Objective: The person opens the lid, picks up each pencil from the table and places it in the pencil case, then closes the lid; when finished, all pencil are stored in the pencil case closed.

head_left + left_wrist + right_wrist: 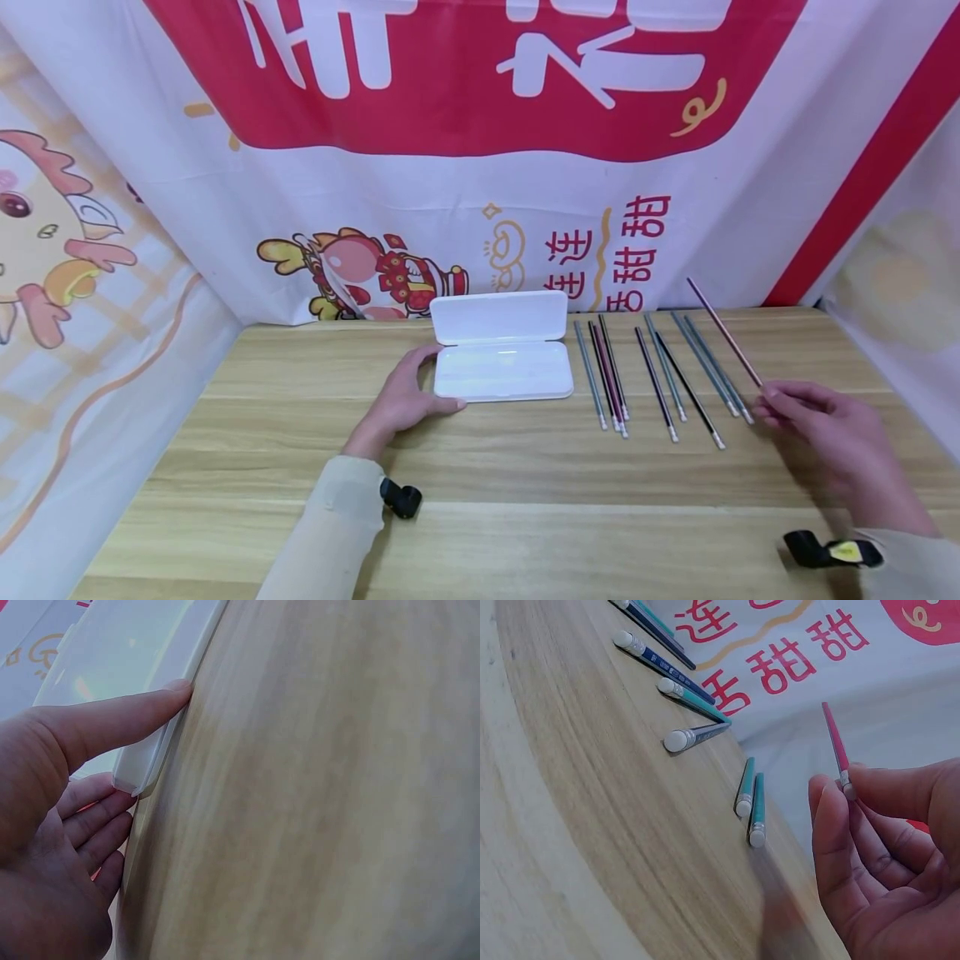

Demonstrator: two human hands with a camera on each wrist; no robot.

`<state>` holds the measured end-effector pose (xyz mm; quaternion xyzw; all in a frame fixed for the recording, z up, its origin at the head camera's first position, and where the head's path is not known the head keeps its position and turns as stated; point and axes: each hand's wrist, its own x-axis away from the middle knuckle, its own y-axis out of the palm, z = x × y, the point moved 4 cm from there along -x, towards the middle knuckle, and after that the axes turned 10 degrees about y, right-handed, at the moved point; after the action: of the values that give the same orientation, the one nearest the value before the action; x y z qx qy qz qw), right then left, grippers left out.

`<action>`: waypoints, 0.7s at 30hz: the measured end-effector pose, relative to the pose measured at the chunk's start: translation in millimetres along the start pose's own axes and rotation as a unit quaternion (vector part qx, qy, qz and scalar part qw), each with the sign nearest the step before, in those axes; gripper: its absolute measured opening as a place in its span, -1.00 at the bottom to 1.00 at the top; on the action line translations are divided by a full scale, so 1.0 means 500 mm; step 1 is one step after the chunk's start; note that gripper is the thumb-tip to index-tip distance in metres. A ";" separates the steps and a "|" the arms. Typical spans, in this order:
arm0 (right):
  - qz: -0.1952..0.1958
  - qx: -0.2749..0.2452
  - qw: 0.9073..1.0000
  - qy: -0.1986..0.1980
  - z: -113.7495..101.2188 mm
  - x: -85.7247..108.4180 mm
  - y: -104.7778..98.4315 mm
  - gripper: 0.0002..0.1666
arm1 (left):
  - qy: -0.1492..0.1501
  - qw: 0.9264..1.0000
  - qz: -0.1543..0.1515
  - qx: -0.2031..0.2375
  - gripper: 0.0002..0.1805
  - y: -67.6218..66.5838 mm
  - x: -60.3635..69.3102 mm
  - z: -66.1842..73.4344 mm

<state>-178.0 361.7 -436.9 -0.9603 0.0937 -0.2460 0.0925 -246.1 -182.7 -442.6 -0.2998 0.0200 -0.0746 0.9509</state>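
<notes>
An open white pencil case [504, 372] lies on the table with its lid [498, 317] raised against the back cloth. No items show inside it. My left hand [408, 393] grips the case's left end, the thumb [124, 724] along the front edge and the fingers around the end corner. On the right, my right hand [836, 429] pinches a reddish pencil [723, 332] near its eraser end between thumb and fingertips. That pencil [835, 741] is held up off the table, its far end pointing toward the back cloth.
Between case and right hand lie several eraser-tipped pencils: a teal one [591, 375] nearest the case, dark ones [656, 383] midway, and a teal pair [708, 367] nearest my right hand. A printed cloth [465, 192] hangs behind the wooden table [480, 475].
</notes>
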 end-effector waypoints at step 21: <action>-0.056 0.114 0.990 -0.063 -0.055 0.014 0.117 -0.48 | 0.007 1.000 0.001 0.003 0.03 -0.001 0.001 -0.002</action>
<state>-193.3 300.0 -423.0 -0.9608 0.0050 -0.1985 0.1933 -245.9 -183.8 -442.9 -0.2960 0.0265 -0.0762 0.9518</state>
